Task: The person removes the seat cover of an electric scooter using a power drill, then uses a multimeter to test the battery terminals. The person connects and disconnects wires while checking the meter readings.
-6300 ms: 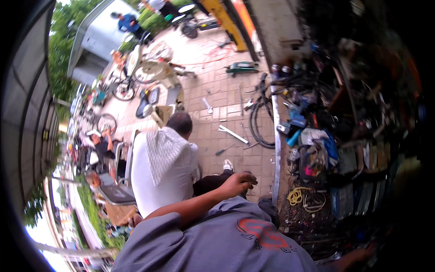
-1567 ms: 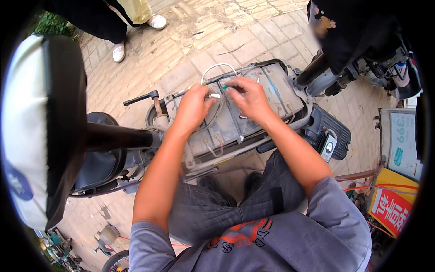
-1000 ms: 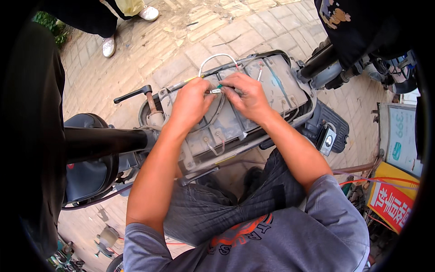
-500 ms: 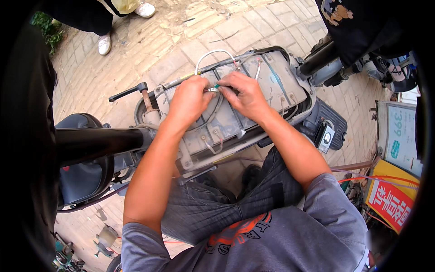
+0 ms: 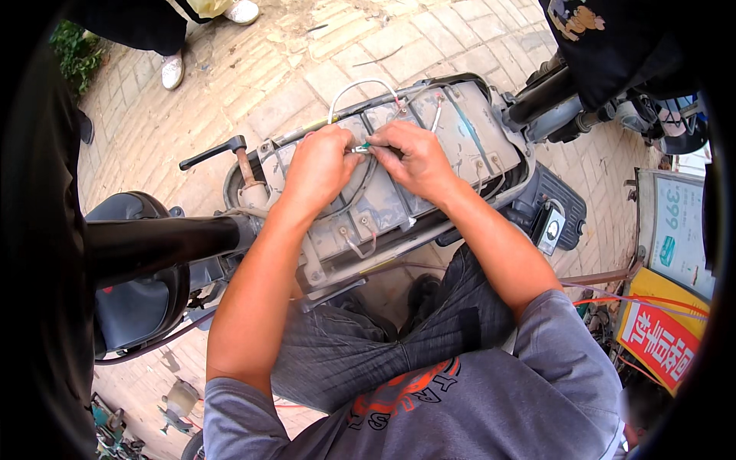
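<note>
My left hand (image 5: 318, 165) and my right hand (image 5: 414, 157) meet over a row of dusty grey batteries (image 5: 379, 203) set in the open frame of an electric scooter. Between my fingertips is a small wire connector (image 5: 363, 147), green with a pale metallic end. The left fingers pinch the metallic end; the right thumb and forefinger close on the green part. A dark cable (image 5: 366, 192) curves down from beneath my hands across the batteries. Beyond them a white wire (image 5: 360, 82) arches up to a red-tipped terminal. My fingers hide part of the connector.
At left are a black tube (image 5: 169, 245) and a dark scooter seat (image 5: 138, 299). A small metal box (image 5: 550, 230) sits on a black footplate (image 5: 569, 203) at right, near signboards (image 5: 675, 230). Other people stand at the far left and far right on the paving (image 5: 337, 46).
My hands stay nearly in place, still pinching the connector. The view has shifted slightly; little else differs.
</note>
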{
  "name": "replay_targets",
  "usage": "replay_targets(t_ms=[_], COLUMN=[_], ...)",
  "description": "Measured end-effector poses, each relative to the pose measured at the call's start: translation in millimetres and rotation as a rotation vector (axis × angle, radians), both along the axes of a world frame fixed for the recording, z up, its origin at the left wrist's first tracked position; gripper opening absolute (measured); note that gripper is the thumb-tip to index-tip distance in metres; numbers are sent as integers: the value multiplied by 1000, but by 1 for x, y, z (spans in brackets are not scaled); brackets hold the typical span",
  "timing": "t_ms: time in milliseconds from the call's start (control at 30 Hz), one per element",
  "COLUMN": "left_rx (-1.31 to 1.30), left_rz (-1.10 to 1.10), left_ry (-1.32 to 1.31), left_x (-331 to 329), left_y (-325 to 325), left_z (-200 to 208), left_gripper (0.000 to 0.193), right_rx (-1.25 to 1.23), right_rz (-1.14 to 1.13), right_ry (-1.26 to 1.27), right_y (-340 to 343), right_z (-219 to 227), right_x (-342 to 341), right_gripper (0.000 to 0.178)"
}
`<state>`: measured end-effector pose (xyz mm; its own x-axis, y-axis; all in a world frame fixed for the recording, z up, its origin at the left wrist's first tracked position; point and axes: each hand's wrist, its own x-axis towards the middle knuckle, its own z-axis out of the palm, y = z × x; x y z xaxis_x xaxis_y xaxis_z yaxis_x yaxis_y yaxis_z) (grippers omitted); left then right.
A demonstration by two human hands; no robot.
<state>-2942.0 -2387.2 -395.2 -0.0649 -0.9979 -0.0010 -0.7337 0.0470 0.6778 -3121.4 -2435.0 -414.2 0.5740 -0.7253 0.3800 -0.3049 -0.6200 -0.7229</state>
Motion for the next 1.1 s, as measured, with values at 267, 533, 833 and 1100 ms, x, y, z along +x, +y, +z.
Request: replay_targets(t_ms=[267,533,833,1100], left_rx=[67,-38,-19,-2], left_rz=[9,-17,-13,-17], left_ry=[21,-39,-19,-22], left_x=[-1,-1,-1,-1], left_y=[-2,-2,-1,-2], left_z=[3,-2,-2,0], left_gripper=[19,19,19,19], right_rx=[-25,-183,-220,-227], right_rz=[6,100,102,126], right_ry=[26,100,95,68], right_y=[-1,-3,-3,-6], right_z=[-1,7,7,6], right_x=[-1,1,4,5], right_gripper=[19,21,23,24])
